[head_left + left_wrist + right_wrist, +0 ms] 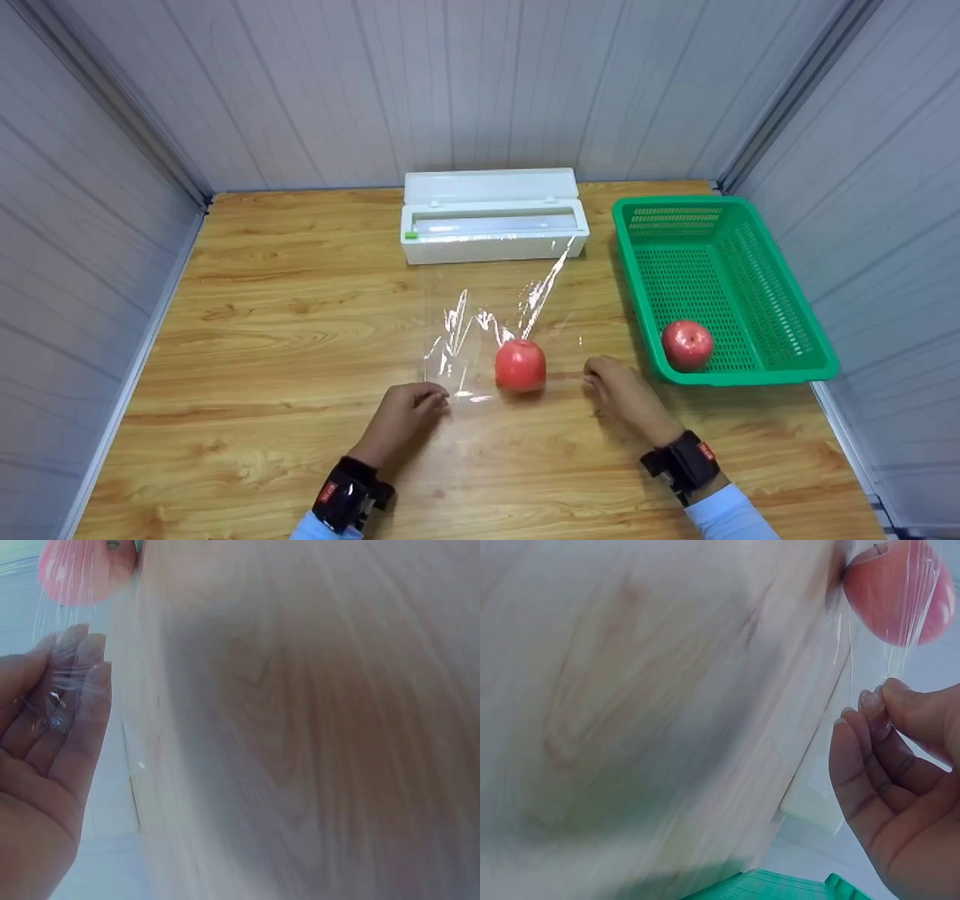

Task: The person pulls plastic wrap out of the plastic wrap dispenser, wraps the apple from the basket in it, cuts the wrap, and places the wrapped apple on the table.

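A sheet of clear plastic wrap (491, 322) runs from a white dispenser box (495, 250) toward me, wrinkled and shiny. Against its near part stands a red apple (520, 365), which the right wrist view shows with film stretched over its side. My left hand (405, 416) pinches one near corner of the wrap, left of the apple; in the left wrist view the film bunches between thumb and fingers (94, 694). On the apple's other side, my right hand (626, 394) pinches the opposite corner between thumb and fingertips (866, 701).
At the right stands a green plastic basket (637, 300) with a second red apple (687, 346) in its near left corner. The dispenser's lid (491, 186) is raised at the back. Panelled walls (480, 90) enclose the wooden table (285, 337) behind and on both sides.
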`<state>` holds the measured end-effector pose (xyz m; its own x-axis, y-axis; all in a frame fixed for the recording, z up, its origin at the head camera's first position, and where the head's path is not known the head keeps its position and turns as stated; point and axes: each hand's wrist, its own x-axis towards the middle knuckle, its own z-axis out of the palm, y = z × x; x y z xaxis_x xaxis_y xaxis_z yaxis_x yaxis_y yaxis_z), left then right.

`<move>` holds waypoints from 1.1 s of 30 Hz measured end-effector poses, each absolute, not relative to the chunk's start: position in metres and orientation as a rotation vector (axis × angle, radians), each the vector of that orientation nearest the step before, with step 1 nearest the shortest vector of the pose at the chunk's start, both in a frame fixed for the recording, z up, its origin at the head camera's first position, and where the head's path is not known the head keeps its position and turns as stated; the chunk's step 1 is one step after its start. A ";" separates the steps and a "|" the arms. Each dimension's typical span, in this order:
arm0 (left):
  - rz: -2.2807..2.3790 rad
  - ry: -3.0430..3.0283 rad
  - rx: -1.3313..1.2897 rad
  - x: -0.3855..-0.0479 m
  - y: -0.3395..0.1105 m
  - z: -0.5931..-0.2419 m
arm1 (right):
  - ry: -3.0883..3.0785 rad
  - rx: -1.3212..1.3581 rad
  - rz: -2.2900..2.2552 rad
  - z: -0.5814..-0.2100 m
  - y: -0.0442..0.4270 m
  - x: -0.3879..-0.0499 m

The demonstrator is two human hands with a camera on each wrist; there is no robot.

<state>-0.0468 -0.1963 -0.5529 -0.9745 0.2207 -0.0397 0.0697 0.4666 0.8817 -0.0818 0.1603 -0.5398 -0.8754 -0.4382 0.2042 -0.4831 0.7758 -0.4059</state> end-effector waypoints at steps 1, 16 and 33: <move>1.542 2.556 0.239 -0.048 -0.196 -0.553 | -2.872 0.739 0.703 -0.540 0.160 -0.083; 1.760 2.356 -0.013 -0.061 -0.190 -0.552 | -2.891 0.634 0.733 -0.542 0.156 -0.097; 1.761 2.390 -0.060 -0.071 -0.189 -0.552 | -2.780 0.601 0.729 -0.533 0.150 -0.111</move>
